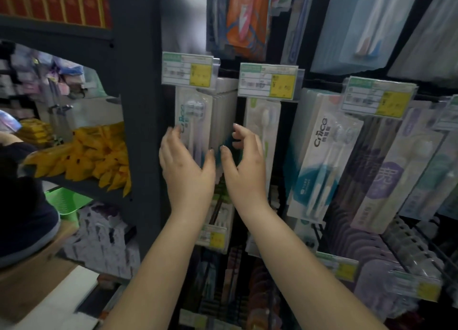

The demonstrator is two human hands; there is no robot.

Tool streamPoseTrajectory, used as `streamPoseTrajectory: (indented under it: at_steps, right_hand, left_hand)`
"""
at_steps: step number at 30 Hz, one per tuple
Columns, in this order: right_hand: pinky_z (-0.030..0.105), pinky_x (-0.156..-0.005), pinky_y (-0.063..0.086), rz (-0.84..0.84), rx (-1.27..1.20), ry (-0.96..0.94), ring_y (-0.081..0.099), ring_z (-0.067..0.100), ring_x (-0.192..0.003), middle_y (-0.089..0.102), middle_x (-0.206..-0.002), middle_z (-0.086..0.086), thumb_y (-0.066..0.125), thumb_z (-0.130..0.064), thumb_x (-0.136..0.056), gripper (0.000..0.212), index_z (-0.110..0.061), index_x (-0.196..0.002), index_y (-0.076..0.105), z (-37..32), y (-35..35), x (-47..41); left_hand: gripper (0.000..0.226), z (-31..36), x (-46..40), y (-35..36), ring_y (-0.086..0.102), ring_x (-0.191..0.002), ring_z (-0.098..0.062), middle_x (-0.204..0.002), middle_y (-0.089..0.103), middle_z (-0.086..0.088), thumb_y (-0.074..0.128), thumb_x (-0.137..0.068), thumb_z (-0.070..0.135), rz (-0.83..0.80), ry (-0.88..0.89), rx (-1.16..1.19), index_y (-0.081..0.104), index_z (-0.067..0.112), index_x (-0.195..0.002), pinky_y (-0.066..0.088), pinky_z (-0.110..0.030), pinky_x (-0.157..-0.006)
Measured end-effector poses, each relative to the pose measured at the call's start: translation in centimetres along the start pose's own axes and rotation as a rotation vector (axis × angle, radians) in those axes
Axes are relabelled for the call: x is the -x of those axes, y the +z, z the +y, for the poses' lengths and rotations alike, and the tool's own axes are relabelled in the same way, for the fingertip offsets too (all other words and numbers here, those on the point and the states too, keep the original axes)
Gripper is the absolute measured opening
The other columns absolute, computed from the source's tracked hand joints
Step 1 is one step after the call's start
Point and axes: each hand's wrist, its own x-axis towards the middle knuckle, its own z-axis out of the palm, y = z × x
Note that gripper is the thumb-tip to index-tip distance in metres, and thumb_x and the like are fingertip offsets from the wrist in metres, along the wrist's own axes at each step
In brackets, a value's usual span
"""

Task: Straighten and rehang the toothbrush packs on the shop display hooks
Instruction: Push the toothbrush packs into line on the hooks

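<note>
Toothbrush packs hung between both hands, left hand and right hand loosely cupped, gripping nothing yet; likely light, stiff, slippery plastic, best held by side edges.

The single head-worn camera is looking forward and slightly down from close range, facing the display rack of hanging packs, with a dark shelf post standing left.

"Cnice" up the white toothbrush pack right of centre — price tags too blurred to read
</note>
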Motion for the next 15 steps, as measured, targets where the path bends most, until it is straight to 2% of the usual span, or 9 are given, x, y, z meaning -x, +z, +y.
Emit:
streamPoseTrajectory:
  at_steps: [4,9,11,15]
  right_hand:
    - [0.016,-0.084,0.041,-0.060,-0.058,0.053,0.049,0.009,-0.098,0.053,-0.110,0.001,0.057,-0.015,-0.090,0.031,-0.010,-0.120,0.052,-0.4,1.3,-0.7]
    - [0.022,-0.077,0.045,-0.077,-0.113,0.117,0.055,0.013,-0.089,0.059,-0.097,0.005,0.060,-0.014,-0.087,0.012,-0.011,-0.098,0.056,-0.6,2.4,-2.1]
    - [0.021,-0.073,0.045,-0.092,-0.109,0.130,0.055,0.013,-0.084,0.060,-0.090,0.004,0.059,-0.012,-0.087,0.004,-0.014,-0.090,0.057,-0.6,2.5,-2.6]
    - [0.013,-0.062,0.039,-0.094,-0.074,0.124,0.050,0.004,-0.071,0.053,-0.073,-0.009,0.057,-0.008,-0.087,0.011,-0.017,-0.081,0.056,-0.3,2.6,-3.1]
  left_hand:
    - [0.075,-0.9,-0.7,-0.2,0.021,-0.139,-0.021,-0.149,0.025,-0.007,0.061,-0.087,0.035,-0.051,-0.062,-0.019,0.020,0.010,-0.145,0.023,-0.034,-0.111]
    - [0.078,-1.9,-1.4,0.2,0.025,-0.138,-0.024,-0.149,0.027,-0.010,0.063,-0.085,0.029,-0.117,-0.131,0.007,0.019,0.008,-0.146,0.026,-0.034,-0.109]
    - [0.077,-2.1,-1.4,0.3,0.028,-0.136,-0.024,-0.146,0.031,-0.009,0.065,-0.083,0.030,-0.106,-0.118,0.012,0.023,0.008,-0.144,0.029,-0.035,-0.107]
    - [0.075,-2.1,-1.4,0.8,0.032,-0.133,-0.024,-0.142,0.033,-0.008,0.067,-0.081,0.030,-0.085,-0.110,0.027,0.027,0.010,-0.142,0.032,-0.031,-0.102]
